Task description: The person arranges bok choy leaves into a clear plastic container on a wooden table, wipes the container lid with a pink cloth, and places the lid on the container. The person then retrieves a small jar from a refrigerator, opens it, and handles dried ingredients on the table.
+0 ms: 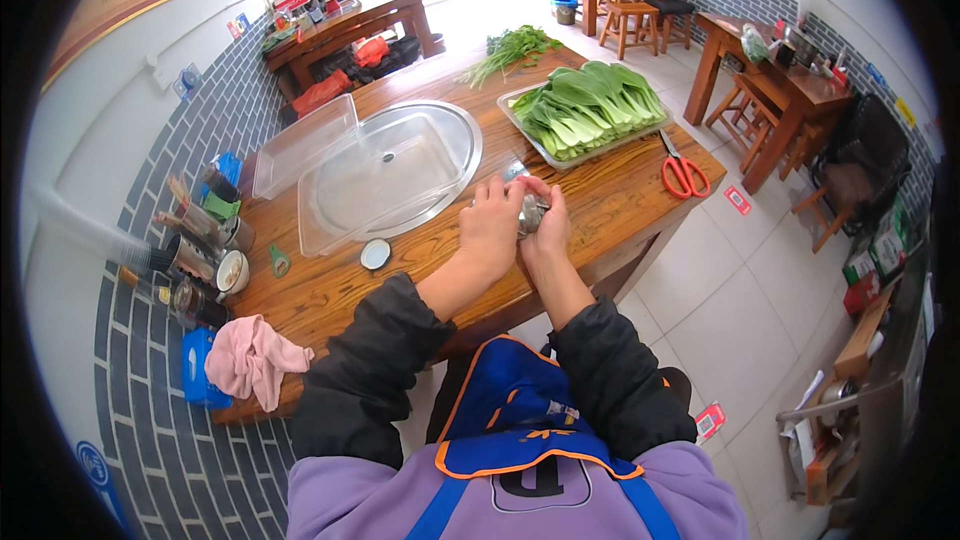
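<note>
My right hand (549,225) is wrapped around a small shiny container (531,214), seemingly glass or metal, above the near edge of the wooden table (420,285). My left hand (489,219) presses against its left side, with the fingers partly over its top. Something pink or red shows between the fingertips; what it is cannot be told. A round lid (376,254) lies left of my hands, its pale inside up. Beyond them stands a clear tray of leafy greens (592,109), with red-handled scissors (684,174) at its right. A green bottle opener (280,261) lies farther left.
Clear plastic containers (307,146) rest on and beside a round metal plate (450,116) inset in the table. Loose herbs (510,52) lie at the far end. A pink cloth (255,360), a blue tissue box (199,367) and a white cup (232,271) line the left edge.
</note>
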The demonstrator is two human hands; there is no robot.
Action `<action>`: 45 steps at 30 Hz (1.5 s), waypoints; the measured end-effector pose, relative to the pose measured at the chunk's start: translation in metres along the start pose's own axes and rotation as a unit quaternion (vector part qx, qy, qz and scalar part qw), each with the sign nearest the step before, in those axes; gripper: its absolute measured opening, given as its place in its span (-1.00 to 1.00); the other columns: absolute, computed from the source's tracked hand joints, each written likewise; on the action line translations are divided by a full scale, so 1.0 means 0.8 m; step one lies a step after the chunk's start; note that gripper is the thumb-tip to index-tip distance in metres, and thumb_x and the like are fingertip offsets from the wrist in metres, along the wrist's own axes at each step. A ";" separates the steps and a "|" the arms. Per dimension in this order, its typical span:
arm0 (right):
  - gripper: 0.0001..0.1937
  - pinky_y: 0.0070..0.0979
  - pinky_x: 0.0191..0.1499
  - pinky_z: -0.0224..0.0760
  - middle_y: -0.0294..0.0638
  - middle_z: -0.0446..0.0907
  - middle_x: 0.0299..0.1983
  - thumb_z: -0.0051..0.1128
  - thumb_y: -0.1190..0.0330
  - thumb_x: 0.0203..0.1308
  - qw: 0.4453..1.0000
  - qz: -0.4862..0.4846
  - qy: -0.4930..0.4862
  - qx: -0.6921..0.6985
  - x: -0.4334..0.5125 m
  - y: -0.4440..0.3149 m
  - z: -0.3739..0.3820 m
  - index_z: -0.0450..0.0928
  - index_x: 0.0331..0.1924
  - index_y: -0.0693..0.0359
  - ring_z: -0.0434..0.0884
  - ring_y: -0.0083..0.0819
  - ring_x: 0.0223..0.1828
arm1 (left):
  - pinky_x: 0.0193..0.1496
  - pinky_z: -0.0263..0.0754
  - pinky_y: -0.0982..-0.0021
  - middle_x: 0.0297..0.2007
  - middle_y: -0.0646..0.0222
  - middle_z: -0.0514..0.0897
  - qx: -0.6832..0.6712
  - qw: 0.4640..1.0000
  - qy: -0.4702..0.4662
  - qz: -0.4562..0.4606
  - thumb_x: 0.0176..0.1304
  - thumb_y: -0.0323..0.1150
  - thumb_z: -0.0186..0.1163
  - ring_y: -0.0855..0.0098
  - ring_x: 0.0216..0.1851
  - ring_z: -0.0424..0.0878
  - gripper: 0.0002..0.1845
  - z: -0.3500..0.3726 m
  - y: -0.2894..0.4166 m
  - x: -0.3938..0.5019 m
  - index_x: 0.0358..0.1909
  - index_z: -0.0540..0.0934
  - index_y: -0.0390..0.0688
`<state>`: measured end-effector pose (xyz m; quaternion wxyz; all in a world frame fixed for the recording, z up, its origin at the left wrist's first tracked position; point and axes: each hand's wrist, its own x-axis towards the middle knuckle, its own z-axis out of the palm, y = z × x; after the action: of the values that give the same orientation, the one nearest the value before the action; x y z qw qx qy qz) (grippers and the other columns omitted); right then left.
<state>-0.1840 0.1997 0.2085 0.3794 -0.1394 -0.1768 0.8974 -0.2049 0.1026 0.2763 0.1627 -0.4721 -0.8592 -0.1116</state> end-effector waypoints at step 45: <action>-0.61 -0.48 -0.04 0.43 -0.26 0.70 -0.31 -0.20 0.29 0.62 0.846 -0.115 -0.190 -0.485 0.010 -0.091 -0.008 0.65 -0.24 0.34 0.60 -0.47 -0.25 | 0.22 0.48 0.33 0.06 0.24 0.58 -0.435 0.796 0.274 -0.319 -0.16 -0.54 0.62 0.31 0.09 0.58 -0.11 -0.042 -0.193 -0.274 0.28 0.39 -0.20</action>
<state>-0.1410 0.2545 0.2323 0.3229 -0.1109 -0.6725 0.6566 -0.2201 -0.1607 0.2173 0.1240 -0.1422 -0.7415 -0.6439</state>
